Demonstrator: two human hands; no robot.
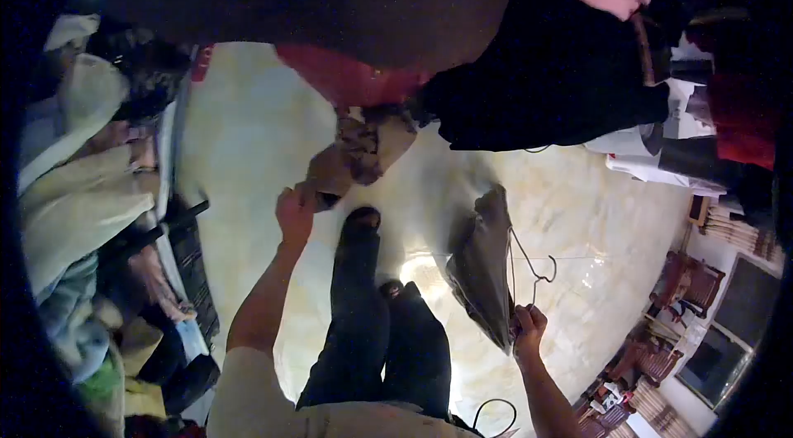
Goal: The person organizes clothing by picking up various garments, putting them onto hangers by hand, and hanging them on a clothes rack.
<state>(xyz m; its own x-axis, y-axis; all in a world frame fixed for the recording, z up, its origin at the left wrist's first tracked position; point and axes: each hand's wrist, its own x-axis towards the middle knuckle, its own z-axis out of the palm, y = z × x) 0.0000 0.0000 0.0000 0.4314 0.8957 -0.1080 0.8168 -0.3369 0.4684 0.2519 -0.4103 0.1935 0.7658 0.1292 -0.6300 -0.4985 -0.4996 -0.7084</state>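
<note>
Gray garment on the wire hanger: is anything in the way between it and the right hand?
Nothing visible. The right hand is already at the near end of the gray garment; the hook of the wire hanger juts out to the right. Whether it grips cloth, wire or both is unclear.

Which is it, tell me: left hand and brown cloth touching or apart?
Touching: the head view shows the left hand gripping the edge of the brown cloth.

Dim and grainy, the view bows and blackens toward its edges, with white glare (425, 273) on the floor (248, 124) just beside the trousers (357, 306) and a black garment (549, 91) beyond them losing detail in shadow.
</note>
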